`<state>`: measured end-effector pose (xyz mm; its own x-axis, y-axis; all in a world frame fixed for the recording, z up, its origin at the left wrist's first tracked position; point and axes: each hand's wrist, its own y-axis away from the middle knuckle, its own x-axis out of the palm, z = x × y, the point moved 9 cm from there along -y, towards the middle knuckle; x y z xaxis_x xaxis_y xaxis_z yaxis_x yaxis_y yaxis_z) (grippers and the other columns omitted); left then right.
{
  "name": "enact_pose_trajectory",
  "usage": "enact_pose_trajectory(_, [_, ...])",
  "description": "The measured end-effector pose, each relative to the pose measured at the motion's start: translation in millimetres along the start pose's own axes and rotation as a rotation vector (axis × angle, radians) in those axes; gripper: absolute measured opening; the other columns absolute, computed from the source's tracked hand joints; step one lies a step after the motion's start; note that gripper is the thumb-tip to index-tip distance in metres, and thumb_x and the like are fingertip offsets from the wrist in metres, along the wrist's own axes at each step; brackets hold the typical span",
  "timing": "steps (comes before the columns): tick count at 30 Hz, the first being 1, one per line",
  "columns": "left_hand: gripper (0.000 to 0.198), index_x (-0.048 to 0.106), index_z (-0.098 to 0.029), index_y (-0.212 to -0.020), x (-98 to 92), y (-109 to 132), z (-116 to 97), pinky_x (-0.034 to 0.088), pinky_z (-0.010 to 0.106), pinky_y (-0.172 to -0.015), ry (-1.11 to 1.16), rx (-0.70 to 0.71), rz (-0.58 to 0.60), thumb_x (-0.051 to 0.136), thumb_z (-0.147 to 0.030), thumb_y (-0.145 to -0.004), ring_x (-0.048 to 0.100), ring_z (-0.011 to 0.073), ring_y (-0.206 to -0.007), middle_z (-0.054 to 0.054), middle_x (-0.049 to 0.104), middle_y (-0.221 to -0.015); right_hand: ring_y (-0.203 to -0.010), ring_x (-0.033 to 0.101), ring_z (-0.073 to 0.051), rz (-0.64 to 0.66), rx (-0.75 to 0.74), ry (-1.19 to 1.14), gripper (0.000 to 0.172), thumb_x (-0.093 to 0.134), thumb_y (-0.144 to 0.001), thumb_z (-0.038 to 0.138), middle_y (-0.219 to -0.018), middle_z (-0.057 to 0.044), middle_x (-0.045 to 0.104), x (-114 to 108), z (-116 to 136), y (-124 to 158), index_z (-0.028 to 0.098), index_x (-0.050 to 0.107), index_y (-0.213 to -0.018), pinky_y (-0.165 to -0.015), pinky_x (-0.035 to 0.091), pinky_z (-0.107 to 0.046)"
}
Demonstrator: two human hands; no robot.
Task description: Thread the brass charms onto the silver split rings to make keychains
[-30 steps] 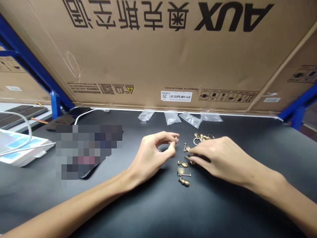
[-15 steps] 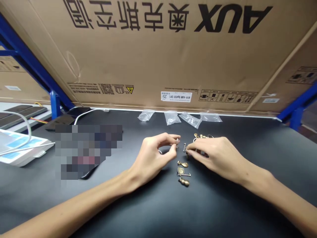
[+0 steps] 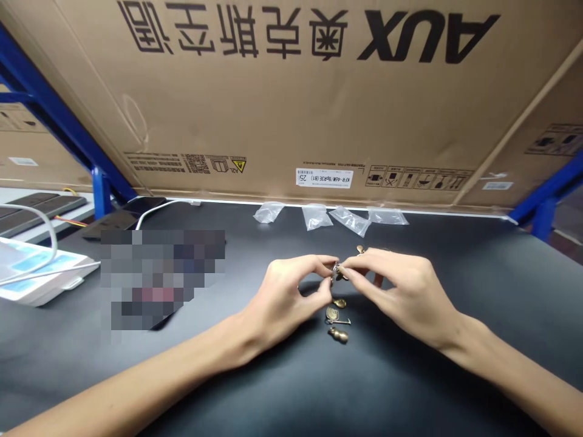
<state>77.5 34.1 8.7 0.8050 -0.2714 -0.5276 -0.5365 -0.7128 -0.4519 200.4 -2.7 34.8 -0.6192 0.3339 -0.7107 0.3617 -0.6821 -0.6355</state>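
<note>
Your left hand (image 3: 286, 291) and right hand (image 3: 405, 282) are nearly closing the gap between them. Directly nearer you, charms (image 3: 338, 334) are lying in a column, obstructing low travel there. Between your forearms (image 3: 150, 373), the table (image 3: 291, 394) is offering a wide open approach. Behind your hands, plastic bags (image 3: 350, 220) are lining the table's rear, and a carton (image 3: 319, 115) is standing as a wall. To the left, a blurred item (image 3: 159, 273) is restricting reach.

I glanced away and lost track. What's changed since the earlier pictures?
The right hand moved left, apparently carrying a small metal charm lifted from the table. The left hand, still pinching a metal piece, shifted slightly right, so the hands nearly meet. The gourd-shaped charm and plastic bags stayed put.
</note>
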Motion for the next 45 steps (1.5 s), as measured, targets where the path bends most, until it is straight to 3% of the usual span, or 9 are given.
enact_pose_trajectory(7, [0.008, 0.066, -0.018, -0.080, -1.8, -1, 2, 0.056, 0.028, -0.087, -0.052, -0.036, 0.002, 0.060, -0.014, -0.083, 0.073, 0.0185, -0.093, 0.005, 0.076, -0.105, -0.071, 0.067, -0.013, 0.025, -0.141, 0.060, 0.013, 0.056, -0.095, 0.017, -0.085, -0.004, 0.074, 9, 10, 7, 0.015, 0.068, -0.099, -0.065, 0.050, -0.023])
enact_pose_trajectory(10, [0.009, 0.067, -0.018, -0.081, -3.2, -1, 9, 0.056, 0.030, -0.089, 0.051, -0.126, -0.002, 0.059, -0.017, -0.085, 0.072, 0.0200, -0.099, 0.006, 0.076, -0.104, -0.076, 0.069, -0.013, 0.018, -0.216, 0.114, 0.015, 0.055, -0.096, 0.016, -0.089, -0.005, 0.075, 7, 17, 7, 0.015, 0.068, -0.102, -0.068, 0.050, -0.023])
enact_pose_trajectory(13, [0.008, 0.067, -0.017, -0.083, -7.4, 0, 18, 0.056, 0.029, -0.089, 0.170, -0.207, -0.050, 0.060, -0.021, -0.086, 0.071, 0.0202, -0.101, 0.006, 0.075, -0.105, -0.080, 0.070, -0.014, -0.010, -0.161, 0.176, 0.017, 0.055, -0.096, 0.019, -0.094, -0.004, 0.076, 0, 7, 4, 0.017, 0.070, -0.104, -0.071, 0.051, -0.024])
enact_pose_trajectory(19, [0.007, 0.067, -0.016, -0.082, -9.5, 1, 29, 0.054, 0.030, -0.094, 0.186, -0.257, -0.083, 0.061, -0.020, -0.085, 0.069, 0.0199, -0.104, 0.006, 0.074, -0.108, -0.077, 0.065, -0.015, 0.348, -0.145, 0.379, 0.020, 0.052, -0.098, 0.024, -0.094, -0.003, 0.072, 32, -18, 8, 0.022, 0.072, -0.099, -0.054, 0.041, -0.024])
enact_pose_trajectory(21, [0.007, 0.067, -0.016, -0.082, -8.1, 1, 29, 0.054, 0.030, -0.092, 0.183, -0.257, -0.071, 0.061, -0.020, -0.085, 0.069, 0.0204, -0.104, 0.006, 0.074, -0.108, -0.078, 0.064, -0.015, 0.387, -0.167, 0.414, 0.021, 0.050, -0.098, 0.020, -0.094, -0.004, 0.072, 38, -20, 10, 0.021, 0.071, -0.100, -0.053, 0.040, -0.024])
enact_pose_trajectory(26, [0.007, 0.067, -0.018, -0.080, -9.8, 0, 26, 0.057, 0.031, -0.087, 0.135, -0.233, -0.077, 0.061, -0.021, -0.084, 0.070, 0.0220, -0.102, 0.007, 0.075, -0.106, -0.079, 0.065, -0.016, 0.276, -0.166, 0.354, 0.022, 0.049, -0.097, 0.017, -0.092, -0.006, 0.072, 31, -11, 7, 0.019, 0.072, -0.097, -0.061, 0.046, -0.024])
enact_pose_trajectory(30, [0.007, 0.066, -0.018, -0.081, -8.7, -1, 16, 0.056, 0.030, -0.085, 0.031, -0.134, -0.052, 0.060, -0.018, -0.084, 0.071, 0.0195, -0.097, 0.005, 0.075, -0.106, -0.077, 0.066, -0.016, 0.120, 0.090, 0.077, 0.015, 0.058, -0.093, 0.025, -0.089, -0.003, 0.073, 10, -18, -1, 0.021, 0.073, -0.093, -0.066, 0.050, -0.027])
enact_pose_trajectory(34, [0.008, 0.064, -0.018, -0.082, -1.2, -1, 0, 0.054, 0.027, -0.085, -0.026, 0.019, -0.001, 0.058, -0.013, -0.085, 0.071, 0.0155, -0.091, 0.004, 0.075, -0.106, -0.071, 0.066, -0.015, 0.065, 0.254, -0.141, 0.013, 0.062, -0.090, 0.023, -0.084, -0.002, 0.074, 5, -21, -2, 0.021, 0.074, -0.087, -0.059, 0.051, -0.026])
enact_pose_trajectory(45, [0.008, 0.065, -0.019, -0.083, -0.4, 1, 1, 0.054, 0.029, -0.083, -0.077, -0.007, 0.012, 0.058, -0.015, -0.085, 0.071, 0.0170, -0.089, 0.004, 0.075, -0.103, -0.064, 0.063, -0.013, 0.045, 0.249, -0.197, 0.010, 0.064, -0.087, 0.021, -0.079, 0.000, 0.073, 9, -13, 1, 0.022, 0.074, -0.087, -0.057, 0.050, -0.024])
